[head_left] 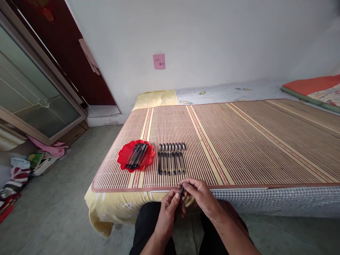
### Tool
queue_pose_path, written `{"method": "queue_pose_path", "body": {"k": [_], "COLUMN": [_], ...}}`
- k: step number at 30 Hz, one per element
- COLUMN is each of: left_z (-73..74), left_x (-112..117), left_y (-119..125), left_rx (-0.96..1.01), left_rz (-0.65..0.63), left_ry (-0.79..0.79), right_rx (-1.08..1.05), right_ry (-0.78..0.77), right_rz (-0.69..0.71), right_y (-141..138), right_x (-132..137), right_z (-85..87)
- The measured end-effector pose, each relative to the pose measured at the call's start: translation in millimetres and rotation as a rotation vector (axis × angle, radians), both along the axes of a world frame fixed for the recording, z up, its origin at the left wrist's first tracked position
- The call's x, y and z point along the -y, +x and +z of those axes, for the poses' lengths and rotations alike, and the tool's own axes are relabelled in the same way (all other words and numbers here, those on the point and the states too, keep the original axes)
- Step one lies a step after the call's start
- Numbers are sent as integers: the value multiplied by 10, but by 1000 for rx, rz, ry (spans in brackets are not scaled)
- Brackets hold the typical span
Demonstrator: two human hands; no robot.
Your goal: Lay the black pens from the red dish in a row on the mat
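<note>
A dark pen (182, 191), mostly covered by fingers, is held between my two hands just off the front edge of the bed. The fingers of my left hand (170, 207) are closed around its lower part. My right hand (199, 194) pinches its upper end. Beyond them, several black-capped clear pens (171, 159) lie side by side in a row on the striped mat (223, 148), caps toward the wall. Left of the row, a red scalloped plate (122, 156) bears a pile of similar pens (138, 156).
The mat covers a bed with a yellow and checked sheet (114, 205). Folded bedding (316, 88) lies at the far right. A pink note (159, 61) sticks to the wall. On the left are a glass-paned door (34, 95) and assorted items (21, 173) on the floor.
</note>
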State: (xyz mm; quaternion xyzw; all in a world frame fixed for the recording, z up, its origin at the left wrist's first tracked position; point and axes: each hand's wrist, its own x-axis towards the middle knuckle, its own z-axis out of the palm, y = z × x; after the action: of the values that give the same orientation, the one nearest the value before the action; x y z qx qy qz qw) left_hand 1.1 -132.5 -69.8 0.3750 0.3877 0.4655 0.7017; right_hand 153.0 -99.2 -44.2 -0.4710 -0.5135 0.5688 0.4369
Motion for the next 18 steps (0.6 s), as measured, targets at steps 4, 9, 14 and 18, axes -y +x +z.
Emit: {"method": "queue_pose_path", "body": {"k": [4,9,14,18], "left_z": [-33,-67,-13,12], "left_x": [8,20,25,27], "left_y": [6,-4,2,11], "left_rx": [35,136,148,94], "left_rz": [14,-144,-78,-49], "left_ry": [-7,-78,-73,-77], "right_rx": [-32,-130,-125,-175], "right_ry": [-41,-89,-110,-153], "right_rz": [55,122,100,71], "right_y": [30,58,89,104], "right_x": [9,23,24,21], "right_z": [40,37,22,4]}}
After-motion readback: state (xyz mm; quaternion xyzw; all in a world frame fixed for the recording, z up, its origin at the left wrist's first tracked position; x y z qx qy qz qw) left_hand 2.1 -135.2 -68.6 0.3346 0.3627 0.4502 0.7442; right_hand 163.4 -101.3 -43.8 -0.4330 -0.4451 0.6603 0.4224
